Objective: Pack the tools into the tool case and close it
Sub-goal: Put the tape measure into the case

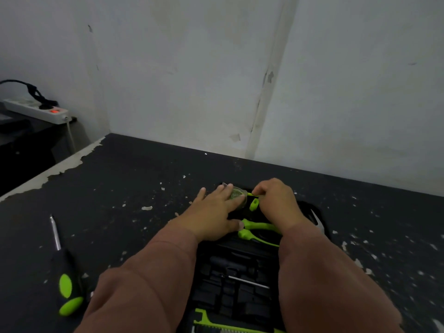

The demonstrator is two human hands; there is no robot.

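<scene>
A: Both hands out over the far end of the open tool case (240, 280), sleeves (149, 280) reaching forward from the near edge.

B: Left hand (211, 212)?

A: Flat, palm down, fingers spread loosely, fingertips resting on a small clear plastic box (236, 195) at the case's far edge. Thumb tucked toward the pliers. Pressing rather than gripping, as far as can be told.

B: Right hand (278, 200)?

A: Curled, knuckles up, thumb and forefinger pinched on a thin lime-green piece (251, 194) just beside the clear box. What kind of tool, impossible to tell.

B: Inside the case?

A: Pliers with lime-green handles (257, 230) lying between the two wrists. A slim metal shaft (248, 281) seated in the black moulded tray nearer the body. A lime-green tool (216, 323) at the bottom edge, partly cut off. A pale metal piece (318, 222) at the right side of the case, mostly hidden behind the right sleeve.

B: Outside it?

A: A screwdriver (63, 272) with black and lime-green handle on the dark, paint-chipped counter (134, 179), well left of the case, tip pointing away. A white power strip (36, 110) with a red lit switch on a separate surface at far left.
</scene>
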